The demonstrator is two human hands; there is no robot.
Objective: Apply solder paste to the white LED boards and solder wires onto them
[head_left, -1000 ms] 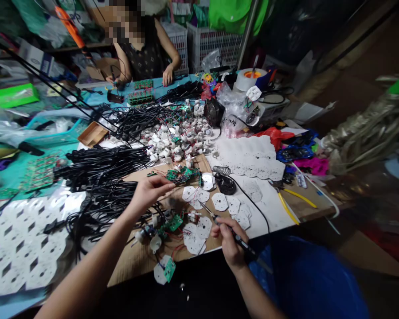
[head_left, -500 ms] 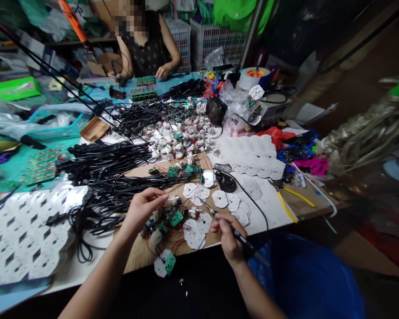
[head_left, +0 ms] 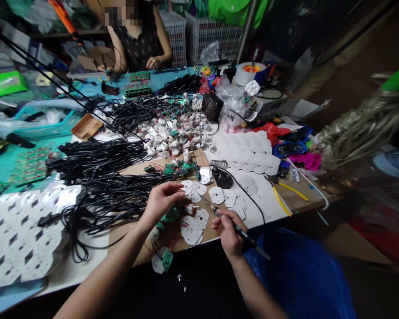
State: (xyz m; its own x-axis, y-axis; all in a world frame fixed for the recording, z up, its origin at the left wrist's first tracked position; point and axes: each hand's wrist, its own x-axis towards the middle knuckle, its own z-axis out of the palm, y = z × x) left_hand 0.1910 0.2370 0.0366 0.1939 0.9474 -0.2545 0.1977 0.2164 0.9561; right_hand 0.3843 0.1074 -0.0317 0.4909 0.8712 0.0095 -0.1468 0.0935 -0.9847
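My right hand [head_left: 231, 232] grips a soldering iron [head_left: 242, 235], its thin metal tip pointing up and left toward the white octagonal boards [head_left: 195, 191]. Over the left edge of those boards is my left hand [head_left: 164, 199], thumb and fingers pinched together; whatever they hold is too small to make out. Below it lie green circuit boards [head_left: 170, 215] with red wires, partly hidden by the hand and wrist. More white plates [head_left: 191, 228] lie between my two hands. At the table's front edge a small green board [head_left: 167, 259] rests against a white plate.
Black cables [head_left: 103, 161] are heaped at left, beside stacked white panel sheets [head_left: 16, 235]. White parts [head_left: 173, 133] are piled mid-table. A soldering iron stand coil [head_left: 218, 164], yellow-handled pliers [head_left: 287, 195] and a blue bin [head_left: 302, 274] are at right. Another person [head_left: 138, 44] sits opposite.
My left hand has moved right, from the small parts above the green boards to the white plates. The right hand keeps the soldering iron at nearly the same place. The view has shifted slightly.
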